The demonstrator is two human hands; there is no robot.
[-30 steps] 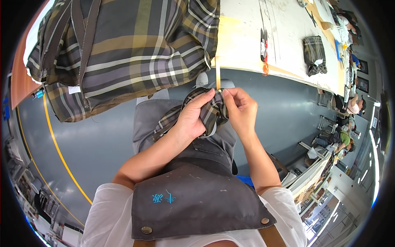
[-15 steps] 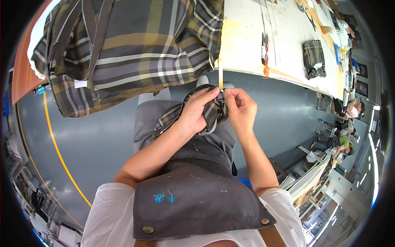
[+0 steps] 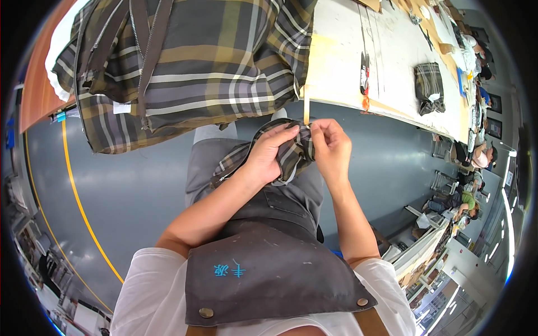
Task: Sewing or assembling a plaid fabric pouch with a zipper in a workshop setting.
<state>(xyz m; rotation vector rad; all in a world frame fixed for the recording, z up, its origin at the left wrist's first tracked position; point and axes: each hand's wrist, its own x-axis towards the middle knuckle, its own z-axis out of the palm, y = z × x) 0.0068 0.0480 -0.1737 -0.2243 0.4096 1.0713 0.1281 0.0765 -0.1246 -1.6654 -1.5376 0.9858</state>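
A small plaid fabric piece (image 3: pixel 291 151) with a dark edging is bunched over my lap. My left hand (image 3: pixel 268 152) is closed on it, thumb stretched along its upper edge. My right hand (image 3: pixel 332 147) pinches the same piece at its right edge, thumb against curled fingers. Just above the fingertips a narrow pale strip (image 3: pixel 306 107) runs between the table's edge and the fabric. Whether the right fingers also hold the strip is hidden. Beyond my hands a large plaid fabric article (image 3: pixel 207 73) hangs over the table edge, dark zipper tapes (image 3: pixel 147 61) lying on it.
The pale worktable (image 3: pixel 336 67) carries a red-and-black tool (image 3: pixel 365 84) and a folded plaid bundle (image 3: pixel 429 87). A brown apron (image 3: pixel 269 280) covers my front. Several people sit at the far right by another table (image 3: pixel 420 252). Yellow lines (image 3: pixel 84 213) mark the grey floor.
The view has shifted slightly, so the table and large plaid article sit a little further right. Both hands keep their grip on the small fabric piece, nearly unmoved.
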